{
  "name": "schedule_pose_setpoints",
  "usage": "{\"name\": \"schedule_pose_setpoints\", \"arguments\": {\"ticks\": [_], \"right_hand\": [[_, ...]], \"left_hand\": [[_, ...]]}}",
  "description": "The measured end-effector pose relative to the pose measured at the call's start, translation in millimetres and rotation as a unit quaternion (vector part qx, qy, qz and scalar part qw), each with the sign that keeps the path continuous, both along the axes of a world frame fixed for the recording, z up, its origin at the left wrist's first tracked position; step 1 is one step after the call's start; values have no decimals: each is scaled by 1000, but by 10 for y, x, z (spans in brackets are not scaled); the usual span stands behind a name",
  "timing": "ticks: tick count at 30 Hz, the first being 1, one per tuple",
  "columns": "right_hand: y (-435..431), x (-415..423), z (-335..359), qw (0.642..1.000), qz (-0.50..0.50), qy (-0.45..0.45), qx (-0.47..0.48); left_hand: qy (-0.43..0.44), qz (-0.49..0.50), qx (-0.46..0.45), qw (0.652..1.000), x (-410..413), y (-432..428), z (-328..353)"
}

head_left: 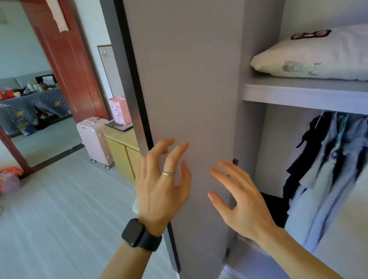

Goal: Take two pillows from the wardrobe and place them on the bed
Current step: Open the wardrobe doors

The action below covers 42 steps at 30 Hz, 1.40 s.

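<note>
A white pillow [324, 58] with a faint flower print lies on the wardrobe's upper shelf [305, 94] at the right. A pink and black item [310, 34] rests on top of it. The grey wardrobe door [185, 71] stands swung open in the middle of the view. My left hand [162, 184], with a ring and a black watch on the wrist, is in front of the door's edge with fingers spread. My right hand [239, 197] is open beside it, just before the door's inner face, holding nothing. The bed is out of view.
Clothes [331, 164] hang under the shelf. Left of the door stand a pink suitcase [94, 142], a yellow low cabinet [123, 154] with a pink box [120, 111], and a red-brown doorway [63, 61] to another room. A pink basket [4, 181] sits on the floor.
</note>
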State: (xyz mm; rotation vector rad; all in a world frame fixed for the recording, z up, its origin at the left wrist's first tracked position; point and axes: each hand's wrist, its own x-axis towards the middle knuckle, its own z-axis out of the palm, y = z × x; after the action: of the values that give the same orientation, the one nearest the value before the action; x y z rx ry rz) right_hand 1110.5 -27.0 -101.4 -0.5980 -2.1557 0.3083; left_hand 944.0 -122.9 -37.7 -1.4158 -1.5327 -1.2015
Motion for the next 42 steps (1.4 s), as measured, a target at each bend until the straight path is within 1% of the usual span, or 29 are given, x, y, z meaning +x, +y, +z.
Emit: {"name": "schedule_pose_setpoints", "arguments": {"ticks": [2, 4, 7, 9, 10, 12, 15, 17, 19, 23, 27, 28, 31, 36, 40, 42], "right_hand": [[69, 419, -130, 998, -55, -4, -8], [152, 824, -217, 993, -115, -18, -12], [309, 1379, -221, 979, -195, -50, -1], [440, 1748, -117, 964, -255, -67, 14], [513, 1914, -32, 956, -284, -72, 29], [679, 2226, 197, 933, -344, -74, 75], [920, 2604, 650, 888, -441, -62, 116], [1053, 2797, 954, 863, -489, -64, 111], [1189, 2969, 1201, 842, -526, -75, 96], [1504, 3275, 1381, 813, -569, -109, 59], [1682, 3467, 1174, 815, -565, -124, 46], [1706, 3488, 1118, 816, -563, -121, 48], [1746, 3508, 1046, 819, -560, -113, 52], [1753, 3520, 1017, 824, -555, -99, 63], [1666, 3442, 980, 837, -541, -68, 51], [1551, 3388, 928, 847, -527, -48, 45]], "left_hand": [[-32, -71, -89, 993, 254, 177, -156], [-78, -113, -206, 969, 512, 394, -273], [-109, -178, -380, 901, 853, 809, -410], [-108, -235, -449, 856, 1128, 1123, -426], [-102, -260, -461, 842, 1270, 1269, -399], [-96, -308, -464, 825, 1572, 1538, -269], [-132, -375, -436, 808, 2010, 1914, 39], [-162, -410, -408, 800, 2264, 2131, 270], [-186, -441, -393, 785, 2477, 2309, 478], [-246, -476, -394, 746, 2759, 2603, 706], [-314, -499, -387, 709, 2910, 2826, 698], [-313, -503, -384, 708, 2936, 2868, 678], [-301, -502, -377, 718, 3000, 2961, 621], [-341, -489, -333, 731, 3063, 2986, 551], [-342, -495, -344, 720, 2998, 2957, 547], [-338, -507, -359, 707, 2926, 2912, 538]]}}
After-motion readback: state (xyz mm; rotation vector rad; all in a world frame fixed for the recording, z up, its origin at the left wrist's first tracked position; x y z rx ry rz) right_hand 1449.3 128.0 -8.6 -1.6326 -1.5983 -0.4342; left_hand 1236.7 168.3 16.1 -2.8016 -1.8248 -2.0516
